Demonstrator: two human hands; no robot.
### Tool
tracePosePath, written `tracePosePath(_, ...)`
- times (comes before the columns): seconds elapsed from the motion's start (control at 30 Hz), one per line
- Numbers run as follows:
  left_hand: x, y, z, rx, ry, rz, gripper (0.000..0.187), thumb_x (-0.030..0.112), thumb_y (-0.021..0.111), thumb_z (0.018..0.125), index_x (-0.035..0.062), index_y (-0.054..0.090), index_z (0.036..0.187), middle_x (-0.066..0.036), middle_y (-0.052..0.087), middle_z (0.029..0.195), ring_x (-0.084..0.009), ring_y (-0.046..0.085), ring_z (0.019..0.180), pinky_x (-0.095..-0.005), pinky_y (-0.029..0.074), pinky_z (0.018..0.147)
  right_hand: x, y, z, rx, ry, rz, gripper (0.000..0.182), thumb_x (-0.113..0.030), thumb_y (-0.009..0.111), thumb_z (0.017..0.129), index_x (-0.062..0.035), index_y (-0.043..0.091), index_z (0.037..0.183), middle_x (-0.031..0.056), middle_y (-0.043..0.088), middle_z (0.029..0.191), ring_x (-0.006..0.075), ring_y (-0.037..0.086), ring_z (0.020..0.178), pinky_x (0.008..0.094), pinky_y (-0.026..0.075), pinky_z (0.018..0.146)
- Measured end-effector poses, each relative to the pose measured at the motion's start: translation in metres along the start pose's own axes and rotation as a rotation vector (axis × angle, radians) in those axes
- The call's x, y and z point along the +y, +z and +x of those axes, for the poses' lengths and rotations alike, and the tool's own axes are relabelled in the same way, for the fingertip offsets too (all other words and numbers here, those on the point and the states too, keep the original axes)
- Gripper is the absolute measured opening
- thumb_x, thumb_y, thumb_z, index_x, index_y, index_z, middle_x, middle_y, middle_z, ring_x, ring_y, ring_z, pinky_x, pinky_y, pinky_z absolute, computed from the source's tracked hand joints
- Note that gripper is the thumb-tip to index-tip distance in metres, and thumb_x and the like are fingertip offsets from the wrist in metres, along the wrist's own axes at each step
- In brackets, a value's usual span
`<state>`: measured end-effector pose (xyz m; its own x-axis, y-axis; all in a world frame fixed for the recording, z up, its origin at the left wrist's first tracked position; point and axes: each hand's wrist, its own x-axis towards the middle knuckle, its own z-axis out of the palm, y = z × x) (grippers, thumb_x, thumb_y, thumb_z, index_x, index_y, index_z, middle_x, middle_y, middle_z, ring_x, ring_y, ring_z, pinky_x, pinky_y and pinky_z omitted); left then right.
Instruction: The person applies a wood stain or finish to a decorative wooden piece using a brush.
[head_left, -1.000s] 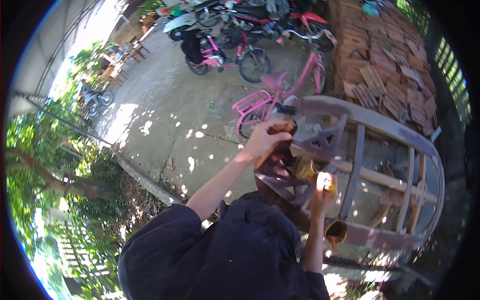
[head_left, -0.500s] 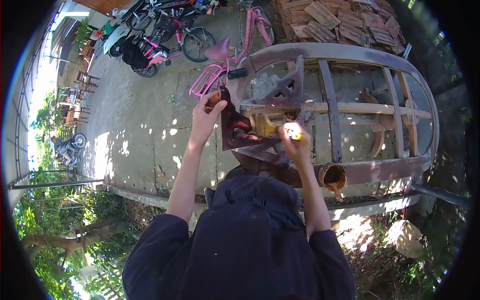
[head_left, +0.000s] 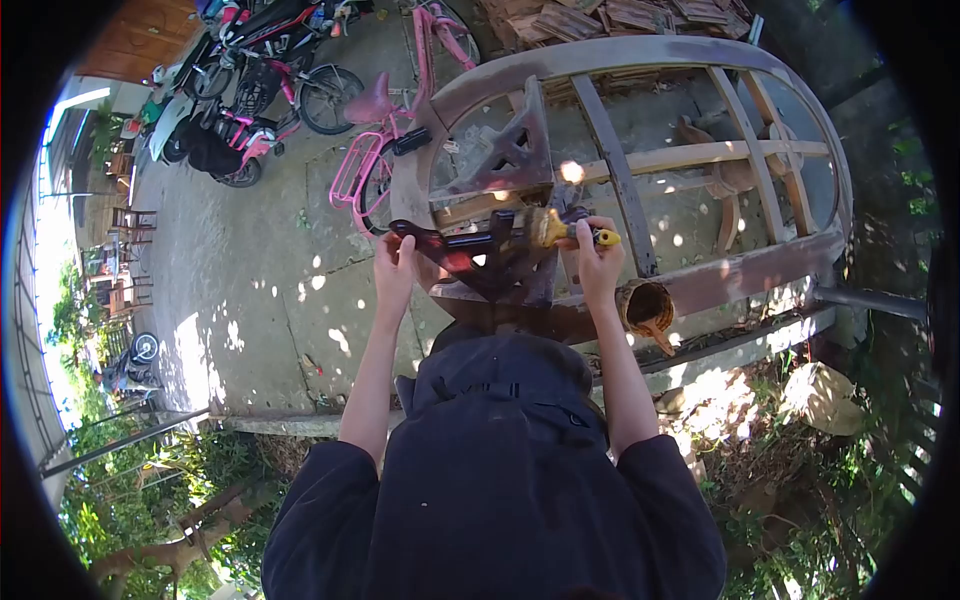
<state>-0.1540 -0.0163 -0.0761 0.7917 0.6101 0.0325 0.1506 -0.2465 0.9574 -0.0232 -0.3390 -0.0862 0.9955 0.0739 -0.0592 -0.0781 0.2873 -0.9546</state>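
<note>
Near the middle of the view, my left hand (head_left: 396, 268) pinches the left end of a dark red carved wooden piece (head_left: 455, 260), which looks wet and glossy. My right hand (head_left: 600, 262) grips a paintbrush (head_left: 605, 237) by its yellow handle. The brush's bristles point left and lie at the right part of the carved piece. Beneath both hands is a large oval wooden frame (head_left: 720, 272) with crossbars. Another triangular carved piece (head_left: 510, 150) rests on the frame just beyond the hands.
A round woven container (head_left: 648, 303) with a stick in it hangs at the frame's near edge. Beyond the frame stand a pink bicycle (head_left: 372, 105), motorbikes (head_left: 262, 100) and a stack of wooden boards (head_left: 640, 18). Plants and a rock (head_left: 822, 398) lie below right.
The carved piece has turned from upright to slanting, with its held end now at the left. The brush has shifted along it, and the camera view has moved.
</note>
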Motion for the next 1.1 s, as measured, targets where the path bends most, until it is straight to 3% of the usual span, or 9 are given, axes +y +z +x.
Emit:
tracePosePath(0.1, 0.001, -0.011, -0.003, -0.030, -0.066, 0.013, 0.028, 0.022, 0.061, 0.110, -0.0017, 0.058, 0.125, -0.008, 0.067, 0.117, -0.0160, 0.064, 0.110, -0.0336, 0.051, 0.102, -0.012, -0.001, -0.002, 0.151, -0.061, 0.019, 0.012, -0.010, 0.061, 0.108, 0.0015, 0.057, 0.105, 0.0105, 0.071, 0.086, 0.0206, 0.077, 0.075, 0.0288, 0.063, 0.068)
tracePosePath(0.23, 0.007, -0.012, -0.006, -0.040, -0.023, -0.011, 0.030, 0.022, 0.066, 0.107, -0.0013, 0.059, 0.124, -0.006, 0.068, 0.112, -0.0138, 0.064, 0.104, -0.0302, 0.051, 0.095, -0.011, 0.016, -0.001, 0.020, -0.015, 0.138, 0.012, -0.009, 0.062, 0.106, 0.0029, 0.058, 0.108, 0.0144, 0.074, 0.093, 0.0203, 0.078, 0.081, 0.0290, 0.063, 0.072)
tracePosePath(0.37, 0.013, -0.012, -0.008, -0.025, -0.039, -0.045, 0.030, 0.023, 0.067, 0.107, -0.0010, 0.059, 0.123, -0.006, 0.068, 0.111, -0.0132, 0.063, 0.103, -0.0300, 0.051, 0.093, -0.007, 0.014, 0.018, -0.284, -0.030, -0.106, 0.013, -0.008, 0.072, 0.100, -0.0011, 0.070, 0.111, 0.0065, 0.077, 0.100, 0.0127, 0.075, 0.084, 0.0269, 0.055, 0.068)
tracePosePath(0.43, 0.007, -0.012, -0.008, -0.020, -0.015, -0.049, 0.030, 0.023, 0.069, 0.106, -0.0007, 0.059, 0.122, -0.006, 0.068, 0.109, -0.0126, 0.063, 0.101, -0.0296, 0.051, 0.091, -0.042, 0.009, 0.031, -0.414, -0.185, -0.624, 0.015, -0.010, 0.074, 0.098, -0.0036, 0.071, 0.112, 0.0090, 0.078, 0.099, 0.0122, 0.071, 0.078, 0.0303, 0.054, 0.066)
tracePosePath(0.47, 0.004, -0.012, -0.010, -0.019, -0.019, -0.053, 0.030, 0.023, 0.069, 0.106, -0.0007, 0.059, 0.122, -0.006, 0.068, 0.109, -0.0126, 0.063, 0.101, -0.0296, 0.051, 0.091, -0.057, 0.015, 0.032, -0.402, -0.070, -0.656, 0.013, -0.003, 0.075, 0.095, -0.0020, 0.072, 0.107, 0.0091, 0.078, 0.097, 0.0160, 0.075, 0.094, 0.0317, 0.057, 0.082)
tracePosePath(0.6, 0.000, -0.012, -0.009, 0.007, -0.019, -0.013, 0.030, 0.023, 0.070, 0.105, -0.0005, 0.060, 0.121, -0.006, 0.068, 0.109, -0.0128, 0.063, 0.100, -0.0298, 0.051, 0.090, -0.053, 0.036, 0.020, -0.552, -0.287, -0.436, 0.014, -0.011, 0.075, 0.097, -0.0044, 0.071, 0.110, 0.0107, 0.076, 0.098, 0.0230, 0.070, 0.078, 0.0354, 0.054, 0.066)
tracePosePath(0.8, 0.007, -0.009, -0.016, 0.020, -0.020, -0.060, 0.033, 0.022, 0.072, 0.103, -0.0011, 0.060, 0.123, -0.006, 0.069, 0.111, -0.0132, 0.065, 0.101, -0.0298, 0.051, 0.091, -0.069, 0.041, -0.003, -0.458, -0.327, -0.563, 0.011, -0.010, 0.075, 0.096, -0.0030, 0.067, 0.100, 0.0142, 0.071, 0.095, 0.0387, 0.070, 0.082, 0.0386, 0.055, 0.067)
tracePosePath(0.93, 0.008, -0.009, -0.018, 0.016, -0.038, -0.070, 0.035, 0.023, 0.073, 0.103, -0.0011, 0.060, 0.125, -0.007, 0.069, 0.112, -0.0134, 0.065, 0.102, -0.0302, 0.052, 0.092, -0.043, 0.046, -0.012, -0.332, -0.526, -0.460, 0.011, -0.010, 0.074, 0.096, -0.0023, 0.067, 0.100, 0.0150, 0.071, 0.093, 0.0373, 0.069, 0.077, 0.0380, 0.054, 0.066)
tracePosePath(1.1, 0.009, -0.012, -0.015, -0.004, -0.032, -0.045, 0.036, 0.023, 0.072, 0.104, -0.0021, 0.060, 0.126, -0.008, 0.068, 0.115, -0.0139, 0.064, 0.104, -0.0301, 0.052, 0.093, -0.028, 0.026, -0.016, -0.303, -0.104, -0.442, 0.010, -0.008, 0.073, 0.098, -0.0006, 0.068, 0.099, 0.0096, 0.074, 0.087, 0.0189, 0.077, 0.080, 0.0321, 0.057, 0.067)
